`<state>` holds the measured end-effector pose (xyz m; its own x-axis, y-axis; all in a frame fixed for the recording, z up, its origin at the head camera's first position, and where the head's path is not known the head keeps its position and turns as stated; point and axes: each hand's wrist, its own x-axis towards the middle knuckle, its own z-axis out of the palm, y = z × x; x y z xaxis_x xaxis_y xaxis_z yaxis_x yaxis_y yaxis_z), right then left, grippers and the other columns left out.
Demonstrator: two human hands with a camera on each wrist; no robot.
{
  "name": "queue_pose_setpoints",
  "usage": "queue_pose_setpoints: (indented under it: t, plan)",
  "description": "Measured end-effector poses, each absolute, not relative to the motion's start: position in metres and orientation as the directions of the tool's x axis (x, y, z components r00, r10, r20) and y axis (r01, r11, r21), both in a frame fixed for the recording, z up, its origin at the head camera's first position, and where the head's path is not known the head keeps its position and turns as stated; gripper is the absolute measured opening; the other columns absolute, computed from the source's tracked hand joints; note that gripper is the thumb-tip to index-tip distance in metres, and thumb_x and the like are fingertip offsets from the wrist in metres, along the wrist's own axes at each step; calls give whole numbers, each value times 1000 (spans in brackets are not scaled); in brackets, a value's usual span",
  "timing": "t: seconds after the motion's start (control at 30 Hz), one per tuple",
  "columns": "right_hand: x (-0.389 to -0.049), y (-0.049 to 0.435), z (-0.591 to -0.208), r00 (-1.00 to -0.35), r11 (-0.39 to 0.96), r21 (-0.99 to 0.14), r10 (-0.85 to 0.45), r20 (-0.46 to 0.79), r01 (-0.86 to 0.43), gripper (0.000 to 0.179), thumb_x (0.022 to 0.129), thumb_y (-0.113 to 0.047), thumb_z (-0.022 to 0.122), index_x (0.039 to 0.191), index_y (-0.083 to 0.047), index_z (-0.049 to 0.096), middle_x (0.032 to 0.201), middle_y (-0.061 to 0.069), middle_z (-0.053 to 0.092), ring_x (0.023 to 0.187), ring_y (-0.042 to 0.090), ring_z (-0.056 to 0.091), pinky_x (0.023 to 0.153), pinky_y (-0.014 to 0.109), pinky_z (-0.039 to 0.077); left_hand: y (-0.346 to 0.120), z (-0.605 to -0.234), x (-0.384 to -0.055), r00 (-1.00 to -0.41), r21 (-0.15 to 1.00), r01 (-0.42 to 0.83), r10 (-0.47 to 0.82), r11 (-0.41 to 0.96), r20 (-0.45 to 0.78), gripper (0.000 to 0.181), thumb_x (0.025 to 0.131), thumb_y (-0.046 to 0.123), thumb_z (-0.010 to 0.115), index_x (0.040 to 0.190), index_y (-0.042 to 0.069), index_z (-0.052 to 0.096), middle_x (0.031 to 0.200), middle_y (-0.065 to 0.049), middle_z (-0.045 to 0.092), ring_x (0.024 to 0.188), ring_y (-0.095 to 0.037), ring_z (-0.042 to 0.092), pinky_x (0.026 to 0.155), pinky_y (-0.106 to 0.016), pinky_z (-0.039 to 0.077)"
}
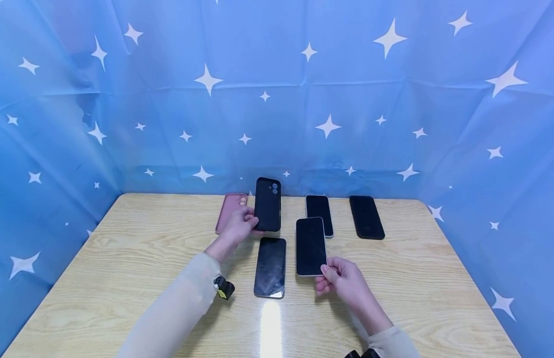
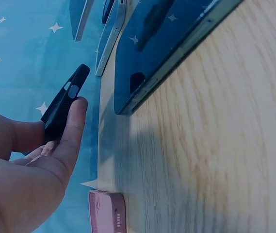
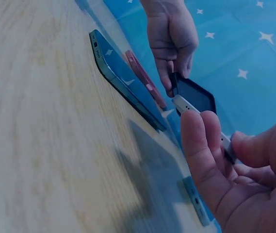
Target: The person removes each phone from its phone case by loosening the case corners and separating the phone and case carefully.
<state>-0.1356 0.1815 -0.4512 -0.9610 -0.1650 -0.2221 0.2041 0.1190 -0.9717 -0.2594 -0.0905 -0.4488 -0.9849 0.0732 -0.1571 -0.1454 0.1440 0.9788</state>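
Observation:
My left hand [image 1: 239, 224] pinches a black phone case [image 1: 268, 205] by its lower left corner. The case is raised off the table, its hollow inside and camera cutouts towards me. A silver-edged phone [image 1: 310, 247], screen up, is held above the table by my right hand [image 1: 346, 281], thumb over its lower right corner and fingers beneath. In the right wrist view the phone's pale edge [image 3: 186, 103] overlaps the black case [image 3: 196, 94]. Between the two hands, a dark phone [image 1: 270, 268] with a smudged, glossy screen lies flat on the table.
A pink phone case [image 1: 230, 211] lies behind my left hand, partly covered by it. Behind the held phone rests another pale-edged phone [image 1: 319, 211], and a black phone [image 1: 367, 217] lies further right. A blue star-patterned curtain [image 1: 277, 99] borders the wooden table [image 1: 133, 258].

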Motion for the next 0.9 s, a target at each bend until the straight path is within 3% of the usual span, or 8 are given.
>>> queue_pose_setpoints:
  t: [0.2, 0.4, 0.67, 0.9]
  plan:
    - [-128, 184, -454, -953, 111, -969, -188, -237, 219, 12, 107, 1, 48, 99, 10, 51, 84, 13, 69, 68, 15, 70, 71, 35, 64, -90, -447, -262, -985, 971, -141, 72, 194, -157, 26, 104, -4, 52, 128, -13, 56, 110, -25, 67, 108, -36, 68, 87, -41, 62]
    - [-122, 185, -458, -949, 128, -966, -196, -248, 226, 13, 106, 1, 48, 98, 10, 52, 85, 14, 69, 68, 17, 70, 70, 35, 64, -89, -446, -264, -981, 961, -166, 67, 223, -185, 29, 105, -2, 52, 133, -11, 53, 114, -21, 61, 118, -35, 61, 91, -41, 61]
    - [-115, 186, -462, -939, 104, -965, -226, -259, 241, 13, 106, 1, 48, 97, 9, 52, 84, 13, 68, 67, 17, 71, 70, 37, 64, -88, -447, -267, -981, 956, -159, 67, 245, -181, 34, 105, -3, 51, 137, -13, 50, 126, -29, 59, 125, -38, 57, 91, -42, 60]
    - [-110, 186, -465, -930, 93, -963, -252, -269, 253, 12, 106, 2, 47, 98, 10, 51, 84, 12, 68, 68, 16, 70, 70, 37, 65, -87, -447, -268, -981, 950, -162, 58, 266, -183, 31, 106, -1, 51, 135, -11, 52, 119, -24, 63, 117, -33, 60, 93, -40, 59]
